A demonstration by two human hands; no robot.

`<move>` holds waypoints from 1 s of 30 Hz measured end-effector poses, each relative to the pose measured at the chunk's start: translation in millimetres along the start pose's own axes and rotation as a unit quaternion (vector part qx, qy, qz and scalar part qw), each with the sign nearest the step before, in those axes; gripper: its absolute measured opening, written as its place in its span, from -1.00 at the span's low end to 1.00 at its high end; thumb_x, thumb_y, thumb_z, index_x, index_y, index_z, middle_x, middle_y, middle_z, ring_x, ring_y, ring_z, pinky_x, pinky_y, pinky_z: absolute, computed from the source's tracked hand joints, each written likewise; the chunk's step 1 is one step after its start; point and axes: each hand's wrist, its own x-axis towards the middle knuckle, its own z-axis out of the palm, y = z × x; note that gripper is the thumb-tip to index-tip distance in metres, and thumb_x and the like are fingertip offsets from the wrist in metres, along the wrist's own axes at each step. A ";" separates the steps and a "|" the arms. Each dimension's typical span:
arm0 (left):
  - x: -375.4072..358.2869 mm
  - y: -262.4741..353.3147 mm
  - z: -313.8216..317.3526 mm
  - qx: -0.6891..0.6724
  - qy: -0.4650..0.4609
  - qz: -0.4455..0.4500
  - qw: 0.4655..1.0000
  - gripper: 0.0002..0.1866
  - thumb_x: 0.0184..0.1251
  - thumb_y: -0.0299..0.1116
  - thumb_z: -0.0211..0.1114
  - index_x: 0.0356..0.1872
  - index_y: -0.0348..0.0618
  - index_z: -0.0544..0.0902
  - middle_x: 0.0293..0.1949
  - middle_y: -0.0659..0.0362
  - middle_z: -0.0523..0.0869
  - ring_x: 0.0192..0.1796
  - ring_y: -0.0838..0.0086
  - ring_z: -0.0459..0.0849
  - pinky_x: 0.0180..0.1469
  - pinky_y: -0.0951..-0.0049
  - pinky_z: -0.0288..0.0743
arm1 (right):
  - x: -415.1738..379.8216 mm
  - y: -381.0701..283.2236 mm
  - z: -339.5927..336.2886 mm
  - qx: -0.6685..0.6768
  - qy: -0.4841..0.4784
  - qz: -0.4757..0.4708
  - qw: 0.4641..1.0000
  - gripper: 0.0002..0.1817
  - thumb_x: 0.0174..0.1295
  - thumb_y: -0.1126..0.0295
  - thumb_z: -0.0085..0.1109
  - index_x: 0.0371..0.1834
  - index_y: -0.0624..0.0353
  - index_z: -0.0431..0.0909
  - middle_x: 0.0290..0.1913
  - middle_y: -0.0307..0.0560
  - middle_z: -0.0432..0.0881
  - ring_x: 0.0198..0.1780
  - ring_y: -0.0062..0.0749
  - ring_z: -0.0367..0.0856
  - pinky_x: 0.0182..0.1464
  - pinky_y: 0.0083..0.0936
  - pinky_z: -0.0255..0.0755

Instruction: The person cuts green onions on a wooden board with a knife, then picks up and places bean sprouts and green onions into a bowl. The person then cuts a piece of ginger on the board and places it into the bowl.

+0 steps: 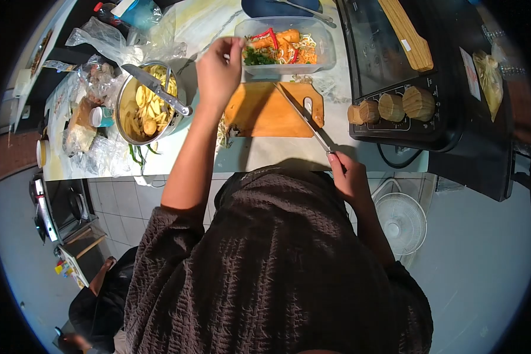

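My right hand grips the handle of a knife, its blade slanting across the wooden cutting board. Over the board's upper left corner, my left hand is raised with thumb and fingers drawn together; anything in the pinch is too small to make out. Just beyond it stands a clear plastic container with shredded orange vegetable, sprouts, red chili strips and green leaves. Small pale scraps lie by the board's left edge.
Left of the board, a metal pot of sliced yellow pieces has another knife across its rim. Plastic bags and green chilies lie around it. A black oven stands right. Another person is at lower left.
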 end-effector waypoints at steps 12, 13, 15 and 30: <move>-90.5 -6.3 -32.2 0.086 -0.106 -0.068 0.988 -0.74 0.32 -0.29 0.38 -0.15 -0.30 0.69 -0.35 -0.03 0.77 -0.39 0.24 0.75 -0.29 0.31 0.59 | 11.4 1.6 3.9 0.002 -0.010 -0.013 1.000 -0.70 0.46 0.25 0.09 -0.10 0.30 0.64 -0.62 -0.13 0.41 -0.51 -0.64 0.33 -0.43 -0.52 0.28; -102.6 -16.6 -28.4 0.119 -0.099 -0.064 0.986 -0.75 0.30 -0.27 0.39 -0.22 -0.29 0.68 -0.40 -0.03 0.74 -0.41 0.17 0.72 -0.30 0.26 0.58 | 11.9 0.4 3.8 -0.005 -0.022 -0.005 1.000 -0.70 0.46 0.25 0.09 -0.10 0.31 0.64 -0.63 -0.14 0.40 -0.51 -0.65 0.32 -0.44 -0.52 0.28; -119.4 -35.3 -28.0 0.162 -0.084 -0.087 0.979 -0.76 0.29 -0.27 0.38 -0.21 -0.24 0.64 -0.44 0.00 0.72 -0.41 0.12 0.72 -0.30 0.20 0.58 | 11.8 -3.4 4.6 0.000 -0.020 -0.015 1.000 -0.70 0.45 0.23 0.09 -0.16 0.29 0.62 -0.59 0.04 0.43 -0.55 -0.41 0.38 -0.44 -0.43 0.30; -102.2 -72.7 -30.8 0.280 -0.026 -0.214 0.936 -0.68 0.38 -0.12 0.21 -0.10 -0.16 0.68 -0.47 -0.04 0.76 -0.33 -0.02 0.76 -0.21 0.07 0.61 | 19.7 -7.0 3.5 -0.001 -0.047 -0.016 0.999 -0.69 0.44 0.22 0.10 -0.18 0.29 0.62 -0.56 0.17 0.48 -0.57 -0.29 0.41 -0.42 -0.38 0.34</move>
